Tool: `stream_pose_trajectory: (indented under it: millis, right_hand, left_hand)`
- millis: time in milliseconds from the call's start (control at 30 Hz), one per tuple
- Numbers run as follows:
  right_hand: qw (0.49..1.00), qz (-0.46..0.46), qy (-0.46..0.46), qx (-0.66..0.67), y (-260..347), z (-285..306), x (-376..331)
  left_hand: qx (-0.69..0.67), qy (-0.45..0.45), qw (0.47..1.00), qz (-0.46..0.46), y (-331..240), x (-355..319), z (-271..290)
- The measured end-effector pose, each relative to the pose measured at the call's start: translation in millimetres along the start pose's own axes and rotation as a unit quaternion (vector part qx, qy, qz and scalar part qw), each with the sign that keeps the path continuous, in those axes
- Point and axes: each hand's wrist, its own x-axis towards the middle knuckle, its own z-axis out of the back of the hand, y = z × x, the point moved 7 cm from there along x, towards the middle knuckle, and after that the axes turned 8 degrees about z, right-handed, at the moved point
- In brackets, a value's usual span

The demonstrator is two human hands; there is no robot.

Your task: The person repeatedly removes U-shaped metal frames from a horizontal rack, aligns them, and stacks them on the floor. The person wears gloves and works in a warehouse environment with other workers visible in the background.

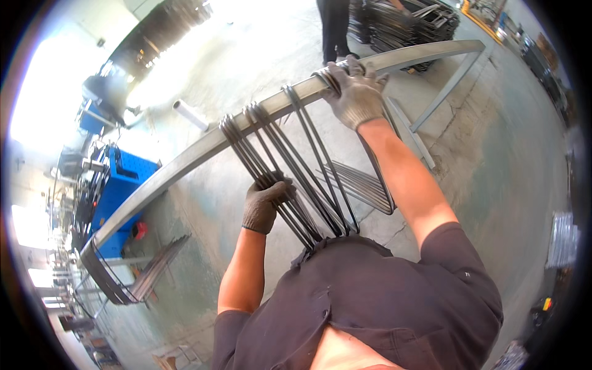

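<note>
A long steel beam (203, 148) runs across the view on a frame stand. Bundles of bent dark steel rod loops (290, 154) hang over it and reach down toward my body. My left hand (264, 203), in a dark glove, is closed around one bundle of the rods below the beam. My right hand (356, 92), in a grey knit glove, rests on top of the beam, gripping another rod loop (327, 80) hooked there.
More bent rods (108, 280) hang at the beam's left end. A blue machine (120, 185) stands to the left. A white roll (190, 115) lies on the concrete floor. Stacked rod frames (407, 21) and a standing person's legs (335, 28) are beyond the beam.
</note>
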Motion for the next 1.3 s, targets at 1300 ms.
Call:
stream_pose_trajectory:
  millis: [1300]
  right_hand:
    - [0.997,-0.051,0.018,0.053,-530,-52,66]
  left_hand:
    - [-0.047,-0.193,0.978,-0.064,20,10,-34]
